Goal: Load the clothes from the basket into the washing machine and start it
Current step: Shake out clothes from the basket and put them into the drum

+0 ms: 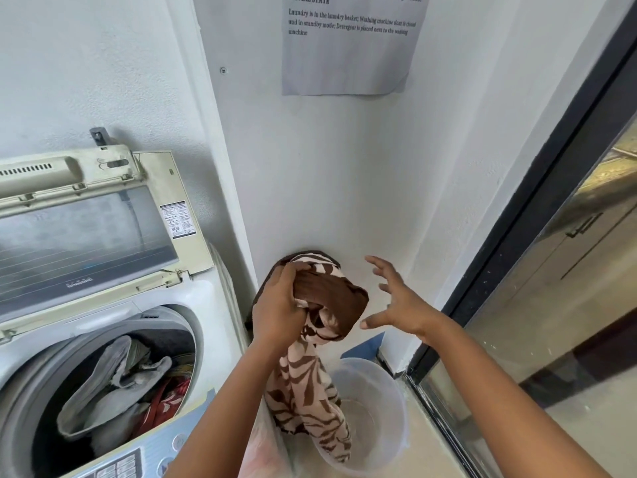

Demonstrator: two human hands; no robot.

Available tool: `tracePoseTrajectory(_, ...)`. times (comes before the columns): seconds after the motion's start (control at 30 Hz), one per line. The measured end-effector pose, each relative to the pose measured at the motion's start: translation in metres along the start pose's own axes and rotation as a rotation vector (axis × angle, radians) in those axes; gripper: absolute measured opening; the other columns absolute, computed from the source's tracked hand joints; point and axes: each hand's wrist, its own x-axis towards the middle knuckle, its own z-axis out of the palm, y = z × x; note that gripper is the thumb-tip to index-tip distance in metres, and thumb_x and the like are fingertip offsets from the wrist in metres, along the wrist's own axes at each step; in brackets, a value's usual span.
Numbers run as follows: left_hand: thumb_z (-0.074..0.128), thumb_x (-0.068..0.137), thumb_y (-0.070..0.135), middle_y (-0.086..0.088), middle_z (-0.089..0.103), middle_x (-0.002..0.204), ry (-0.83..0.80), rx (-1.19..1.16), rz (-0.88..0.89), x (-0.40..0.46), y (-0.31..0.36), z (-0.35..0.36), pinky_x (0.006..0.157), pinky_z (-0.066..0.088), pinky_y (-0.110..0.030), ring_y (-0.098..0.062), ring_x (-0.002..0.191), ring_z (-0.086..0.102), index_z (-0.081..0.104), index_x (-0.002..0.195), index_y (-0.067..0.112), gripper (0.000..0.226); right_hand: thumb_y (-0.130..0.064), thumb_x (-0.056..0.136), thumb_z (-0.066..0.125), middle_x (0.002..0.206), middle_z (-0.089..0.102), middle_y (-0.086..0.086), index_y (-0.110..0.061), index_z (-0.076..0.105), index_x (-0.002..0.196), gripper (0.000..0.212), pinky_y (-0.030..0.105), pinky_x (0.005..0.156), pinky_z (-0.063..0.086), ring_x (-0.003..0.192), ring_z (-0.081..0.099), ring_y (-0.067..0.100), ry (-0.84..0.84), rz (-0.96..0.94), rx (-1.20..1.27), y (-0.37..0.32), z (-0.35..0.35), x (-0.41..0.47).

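My left hand (279, 305) grips a brown and cream patterned cloth (310, 381) by its bunched top, lifted above the translucent white basket (382, 384) on the floor. The cloth's lower end hangs down into the basket. My right hand (396, 298) hovers just right of the cloth with fingers spread, touching nothing. The top-loading washing machine (206, 305) stands at the left with its lid (86, 236) raised. Inside its drum (113, 384) lie grey, red and other clothes.
The machine's control panel (138, 457) shows at the bottom left. A printed paper sheet (348, 46) hangs on the white wall ahead. A dark-framed glass door (551, 270) runs along the right side. A blue object (365, 346) lies behind the basket.
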Motion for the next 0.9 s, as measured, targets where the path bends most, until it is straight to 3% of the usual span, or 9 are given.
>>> tracePoseTrajectory(0.1,0.065,0.077,0.010,0.019,0.062,0.117,-0.051,-0.149,0.033,0.003,0.014,-0.004,0.078,0.048,-0.029,-0.006,0.103,0.062,0.038,0.128,0.048,0.069,-0.010,0.052,0.096,0.146,0.020,-0.009,-0.054,0.013,0.148,0.134,0.027,0.106,0.035,0.134,0.028,0.012,-0.120,-0.098,-0.125,-0.016,0.009,0.007)
tracePoseTrajectory(0.2,0.074,0.073,-0.003,0.011,0.064,0.111,-0.150,-0.459,0.069,0.004,0.024,-0.009,0.081,0.052,-0.021,-0.008,0.101,0.065,0.040,0.130,0.046,0.082,-0.012,0.045,0.099,0.146,0.025,-0.006,-0.046,0.014,0.150,0.139,0.023,0.105,0.038,0.134,0.033,0.011,-0.113,-0.211,-0.188,-0.016,0.019,0.016)
tracePoseTrajectory(0.3,0.078,0.073,-0.009,-0.002,0.066,0.112,-0.227,-0.615,0.111,0.005,0.023,-0.016,0.088,0.051,-0.021,-0.017,0.107,0.065,0.044,0.136,0.029,0.081,-0.016,0.042,0.098,0.134,0.050,-0.006,-0.040,0.039,0.138,0.115,0.035,0.104,0.047,0.124,0.052,0.012,-0.012,-0.304,-0.116,-0.008,0.016,0.018)
tracePoseTrajectory(0.4,0.080,0.072,-0.008,-0.003,0.059,0.123,-0.318,-0.565,0.160,0.003,0.020,-0.017,0.096,0.048,-0.024,-0.019,0.118,0.060,0.040,0.141,0.028,0.088,-0.014,0.049,0.091,0.116,0.064,-0.003,-0.029,0.059,0.120,0.080,0.041,0.098,0.050,0.110,0.061,0.016,0.103,-0.323,-0.026,-0.003,0.010,0.018)
tracePoseTrajectory(0.57,0.087,0.072,0.013,0.014,0.028,0.148,-0.358,-0.507,0.006,-0.001,0.011,-0.016,0.098,0.047,-0.017,0.009,0.125,0.045,0.020,0.150,0.044,0.106,-0.001,0.054,0.076,0.095,0.071,0.005,-0.012,0.071,0.100,0.048,0.030,0.080,0.051,0.087,0.063,0.013,0.286,-0.304,0.287,-0.009,0.009,0.014)
tracePoseTrajectory(0.67,0.094,0.058,0.045,0.014,0.021,0.154,-0.492,-0.489,-0.141,-0.007,-0.011,-0.013,0.110,0.045,-0.037,-0.007,0.137,0.041,0.008,0.146,0.062,0.125,0.008,0.059,0.067,0.087,0.073,0.001,-0.011,0.070,0.099,0.044,0.031,0.073,0.055,0.086,0.064,0.020,0.335,-0.303,0.599,-0.016,0.003,0.009)
tracePoseTrajectory(0.73,0.094,0.052,0.054,0.009,0.023,0.157,-0.548,-0.495,-0.203,-0.013,-0.023,-0.009,0.113,0.041,-0.045,-0.014,0.141,0.038,0.005,0.145,0.063,0.129,-0.005,0.064,0.080,0.095,0.074,0.005,-0.011,0.069,0.105,0.043,0.036,0.079,0.057,0.092,0.067,0.024,0.302,-0.313,0.876,-0.023,-0.002,0.006)
tracePoseTrajectory(0.83,0.094,0.054,0.051,-0.003,0.043,0.150,-0.557,-0.656,-0.273,-0.016,-0.031,0.000,0.112,0.042,-0.045,-0.018,0.133,0.050,0.008,0.148,0.055,0.128,-0.040,0.041,0.098,0.110,0.073,0.010,-0.015,0.076,0.103,0.070,0.039,0.091,0.057,0.100,0.070,0.022,0.166,-0.293,1.140,-0.027,-0.001,0.005)
tracePoseTrajectory(0.9,0.096,0.051,0.048,-0.010,0.053,0.142,-0.561,-0.807,-0.316,-0.015,-0.021,0.004,0.109,0.045,-0.044,-0.024,0.128,0.056,0.021,0.153,0.036,0.127,-0.042,0.045,0.096,0.110,0.074,0.009,-0.017,0.080,0.097,0.060,0.039,0.094,0.055,0.101,0.071,0.022,0.077,-0.250,1.211,-0.023,0.012,0.004)
